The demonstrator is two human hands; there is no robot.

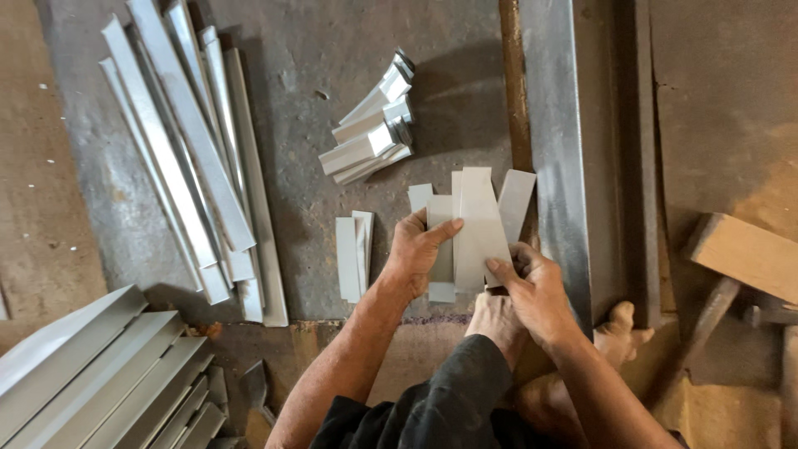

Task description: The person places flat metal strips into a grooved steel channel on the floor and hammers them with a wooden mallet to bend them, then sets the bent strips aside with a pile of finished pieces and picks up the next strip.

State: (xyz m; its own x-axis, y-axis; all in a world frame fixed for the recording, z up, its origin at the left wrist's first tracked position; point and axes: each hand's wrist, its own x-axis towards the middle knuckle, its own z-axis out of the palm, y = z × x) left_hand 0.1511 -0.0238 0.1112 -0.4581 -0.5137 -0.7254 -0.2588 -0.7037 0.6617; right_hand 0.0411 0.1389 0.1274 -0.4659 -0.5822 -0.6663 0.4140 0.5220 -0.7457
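Squatting over the metal floor plate (332,241), the person clasps a fanned batch of short sheet-metal strips (478,229) between the left hand (418,249) and right hand (532,287), apparently squaring them into one stack, which likely calls for tapping the edges flush beside the small strip pile (353,254).

So both hands sit dead centre over the floor plate (465,108): left hand (413,254) and right hand (532,287) on either side of a fanned stack of short metal strips (478,224). Just left of that lie a few loose strips (353,254), and beyond them a pile of bent pieces (371,133). Long strips (191,150) lie far left, folded channels (100,374) bottom left. An upright steel bar (573,150) runs along the right, with a wooden mallet (740,258) past it.
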